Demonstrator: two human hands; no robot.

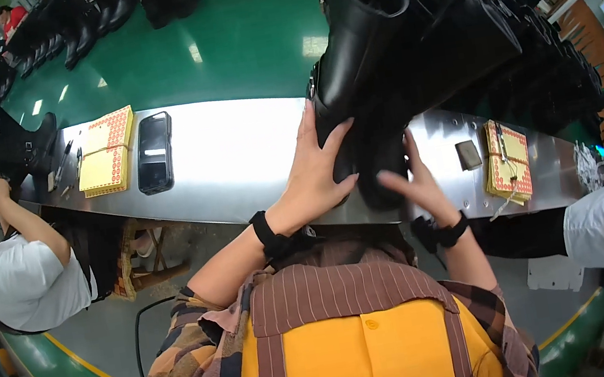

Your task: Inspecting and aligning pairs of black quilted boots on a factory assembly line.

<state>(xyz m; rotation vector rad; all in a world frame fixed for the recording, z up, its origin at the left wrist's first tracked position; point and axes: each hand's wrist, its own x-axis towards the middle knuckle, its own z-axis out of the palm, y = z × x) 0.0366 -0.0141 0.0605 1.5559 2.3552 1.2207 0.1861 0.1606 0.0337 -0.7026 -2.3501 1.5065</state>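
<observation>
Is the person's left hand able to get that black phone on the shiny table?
Probably yes: only bare tabletop shows between the left hand and the black phone, though the hand would first have to leave the black boot it touches.

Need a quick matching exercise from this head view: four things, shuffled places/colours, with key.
1. black rectangular phone
2. small grey-brown rectangular block
3. left hand with black wristband
4. glossy floor beyond the table

A. green
B. just left of a yellow stack with red marks
C. at the left side of a tall black leather boot
D. just right of another yellow stack

Pairs: 1-D, 2-B, 3-C, 4-A
</observation>
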